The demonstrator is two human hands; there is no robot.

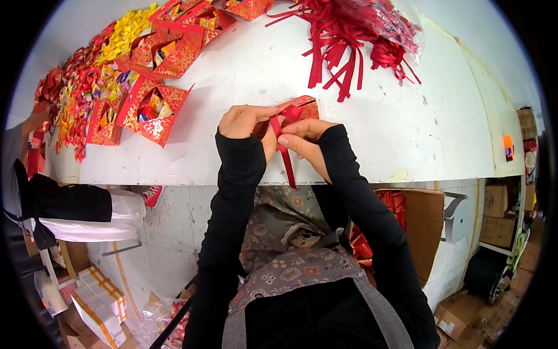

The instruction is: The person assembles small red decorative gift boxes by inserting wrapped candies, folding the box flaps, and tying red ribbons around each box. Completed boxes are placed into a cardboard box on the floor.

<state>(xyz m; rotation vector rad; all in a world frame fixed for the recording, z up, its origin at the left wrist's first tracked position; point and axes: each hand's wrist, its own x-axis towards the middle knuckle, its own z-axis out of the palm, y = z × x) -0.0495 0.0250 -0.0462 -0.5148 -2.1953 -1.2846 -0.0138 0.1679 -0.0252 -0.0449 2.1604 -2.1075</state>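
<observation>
At the table's near edge, both my hands work at a small red box with gold patterns [308, 108]. A red ribbon [287, 163] runs across it, with a loop near the top and one tail hanging toward me. My left hand [247, 123] is closed, its fingers at the box's left side and pinching the ribbon. My right hand [308, 141] pinches the ribbon between thumb and fingers, close to the left fingertips. Much of the box lies hidden under my hands, and I cannot tell whether a knot has formed.
Open red-and-gold boxes [157, 129] filled with small packets stand at the left, beside a heap of wrapped sweets [78, 99]. A bundle of red ribbons [334, 49] lies at the far right of the white table [442, 128]. A cardboard box [423, 227] stands below; another person [64, 203] is at the left.
</observation>
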